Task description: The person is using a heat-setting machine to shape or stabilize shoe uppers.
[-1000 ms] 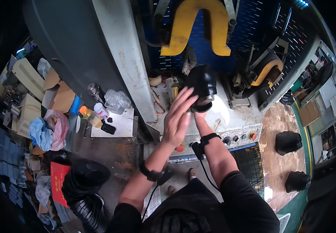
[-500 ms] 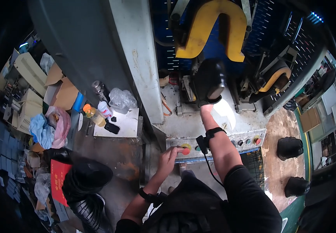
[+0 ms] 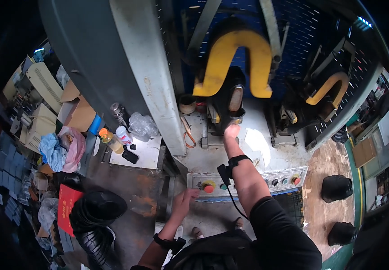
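A dark boot (image 3: pixel 235 74) sits in the machine below a yellow U-shaped arm (image 3: pixel 239 38), its brownish oval patch facing me. My right hand (image 3: pixel 231 130) is closed at the near end of the boot, its fingers largely hidden. My left hand (image 3: pixel 186 199) is off the control panel (image 3: pixel 257 176), with its fingers stretched out, just left of and below a red button (image 3: pixel 208 188). That hand holds nothing.
A second yellow arm (image 3: pixel 331 90) is at the right. Black boots (image 3: pixel 97 207) lie by a red box (image 3: pixel 67 209) at left. Bottles (image 3: pixel 111 141) and a plastic bag (image 3: pixel 142 125) stand on the bench. Two black pieces (image 3: pixel 337 188) rest on the right-hand board.
My left hand has come off the red button and drawn back left. The yellow arm sits lower over the boot. My right hand has shifted left, still at the boot; the view has moved slightly.
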A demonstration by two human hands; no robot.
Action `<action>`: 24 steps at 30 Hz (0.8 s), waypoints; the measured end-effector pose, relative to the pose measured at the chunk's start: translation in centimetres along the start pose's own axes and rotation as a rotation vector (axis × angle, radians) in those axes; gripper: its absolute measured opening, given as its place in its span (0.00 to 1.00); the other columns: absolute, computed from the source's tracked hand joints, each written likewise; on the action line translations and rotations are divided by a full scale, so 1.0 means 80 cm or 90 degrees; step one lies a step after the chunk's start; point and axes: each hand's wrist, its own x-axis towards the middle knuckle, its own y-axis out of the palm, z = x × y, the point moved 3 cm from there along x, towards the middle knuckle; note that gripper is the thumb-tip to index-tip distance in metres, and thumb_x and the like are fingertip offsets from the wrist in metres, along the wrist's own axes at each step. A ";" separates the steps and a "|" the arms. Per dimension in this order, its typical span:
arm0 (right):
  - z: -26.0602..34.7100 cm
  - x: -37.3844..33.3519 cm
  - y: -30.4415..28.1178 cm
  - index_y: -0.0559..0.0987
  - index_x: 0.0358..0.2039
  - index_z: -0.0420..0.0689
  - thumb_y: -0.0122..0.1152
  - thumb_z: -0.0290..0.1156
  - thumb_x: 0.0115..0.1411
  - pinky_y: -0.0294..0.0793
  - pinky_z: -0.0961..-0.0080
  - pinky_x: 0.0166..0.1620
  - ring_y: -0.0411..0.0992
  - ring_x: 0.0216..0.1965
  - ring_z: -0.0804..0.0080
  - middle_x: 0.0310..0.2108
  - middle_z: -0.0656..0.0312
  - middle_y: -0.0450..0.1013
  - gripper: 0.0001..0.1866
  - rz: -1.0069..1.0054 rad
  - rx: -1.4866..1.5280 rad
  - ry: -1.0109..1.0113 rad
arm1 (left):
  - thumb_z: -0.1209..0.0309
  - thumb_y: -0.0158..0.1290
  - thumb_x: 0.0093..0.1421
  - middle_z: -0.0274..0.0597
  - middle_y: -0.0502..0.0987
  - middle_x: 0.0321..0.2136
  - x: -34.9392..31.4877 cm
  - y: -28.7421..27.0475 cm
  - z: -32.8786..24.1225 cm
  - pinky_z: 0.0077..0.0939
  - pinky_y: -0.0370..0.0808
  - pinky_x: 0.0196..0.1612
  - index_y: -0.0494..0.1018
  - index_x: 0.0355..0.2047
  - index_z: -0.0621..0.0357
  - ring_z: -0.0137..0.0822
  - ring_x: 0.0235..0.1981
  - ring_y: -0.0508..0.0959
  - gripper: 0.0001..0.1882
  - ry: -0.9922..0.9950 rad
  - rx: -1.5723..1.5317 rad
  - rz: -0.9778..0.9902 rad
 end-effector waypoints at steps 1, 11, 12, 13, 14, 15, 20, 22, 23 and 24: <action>-0.004 0.006 0.001 0.76 0.21 0.31 0.49 0.36 0.57 0.68 0.58 0.32 0.73 0.27 0.48 0.21 0.42 0.73 0.19 0.000 -0.016 -0.074 | 0.61 0.34 0.68 0.43 0.79 0.34 0.003 0.014 -0.008 0.22 0.71 0.38 0.74 0.41 0.64 0.29 0.34 0.77 0.21 0.003 0.002 0.003; -0.002 -0.014 -0.029 0.76 0.37 0.38 0.50 0.39 0.60 0.74 0.59 0.33 0.76 0.31 0.55 0.34 0.54 0.76 0.16 0.358 0.517 0.329 | 0.63 0.34 0.68 0.41 0.79 0.31 0.025 0.194 -0.147 0.24 0.72 0.38 0.75 0.38 0.66 0.30 0.32 0.77 0.22 0.099 0.063 0.010; 0.018 -0.037 -0.055 0.74 0.40 0.41 0.49 0.42 0.61 0.74 0.63 0.32 0.75 0.32 0.60 0.35 0.57 0.74 0.17 0.460 0.486 0.288 | 0.64 0.35 0.68 0.42 0.79 0.31 0.028 0.205 -0.156 0.23 0.72 0.37 0.75 0.37 0.67 0.30 0.31 0.77 0.21 0.147 0.087 0.005; 0.023 -0.051 -0.087 0.71 0.44 0.43 0.49 0.45 0.61 0.74 0.67 0.32 0.74 0.32 0.64 0.36 0.60 0.72 0.19 0.548 0.452 0.243 | 0.65 0.36 0.68 0.42 0.79 0.30 0.033 0.224 -0.167 0.22 0.73 0.36 0.75 0.37 0.67 0.30 0.31 0.77 0.20 0.196 0.106 0.011; -0.009 -0.047 -0.110 0.71 0.46 0.44 0.50 0.45 0.61 0.74 0.72 0.33 0.74 0.33 0.67 0.36 0.61 0.72 0.19 0.565 0.472 0.224 | 0.68 0.38 0.67 0.42 0.79 0.30 0.047 0.259 -0.181 0.22 0.73 0.36 0.75 0.36 0.68 0.29 0.31 0.77 0.18 0.202 0.083 0.036; -0.040 -0.048 -0.135 0.70 0.48 0.45 0.51 0.45 0.61 0.73 0.77 0.34 0.74 0.35 0.70 0.37 0.61 0.72 0.20 0.586 0.496 0.200 | 0.70 0.40 0.66 0.42 0.78 0.30 0.058 0.294 -0.196 0.22 0.73 0.36 0.74 0.36 0.68 0.29 0.32 0.78 0.15 0.246 0.099 0.052; -0.110 -0.042 -0.366 0.69 0.51 0.45 0.48 0.42 0.64 0.73 0.80 0.40 0.75 0.41 0.72 0.45 0.61 0.73 0.20 0.828 0.447 0.410 | 0.73 0.54 0.56 0.39 0.76 0.29 0.116 0.432 -0.255 0.22 0.73 0.32 0.71 0.48 0.57 0.29 0.27 0.77 0.18 0.454 0.215 0.026; -0.171 -0.023 -0.435 0.70 0.50 0.45 0.48 0.40 0.64 0.73 0.79 0.41 0.75 0.41 0.72 0.44 0.61 0.74 0.18 0.743 0.435 0.428 | 0.70 0.56 0.54 0.38 0.74 0.27 0.145 0.487 -0.281 0.24 0.73 0.29 0.69 0.50 0.56 0.31 0.22 0.75 0.22 0.472 0.282 -0.043; -0.191 -0.015 -0.460 0.70 0.50 0.44 0.48 0.39 0.64 0.74 0.78 0.41 0.75 0.40 0.71 0.45 0.60 0.74 0.17 0.703 0.433 0.433 | 0.67 0.55 0.53 0.41 0.73 0.27 0.159 0.496 -0.293 0.29 0.73 0.28 0.69 0.50 0.57 0.37 0.21 0.75 0.23 0.469 0.418 -0.092; -0.201 -0.007 -0.482 0.70 0.49 0.44 0.48 0.39 0.64 0.75 0.79 0.40 0.75 0.40 0.71 0.44 0.60 0.74 0.17 0.676 0.446 0.437 | 0.67 0.54 0.53 0.42 0.74 0.27 0.170 0.495 -0.300 0.31 0.73 0.29 0.70 0.48 0.58 0.40 0.22 0.76 0.20 0.531 0.489 -0.146</action>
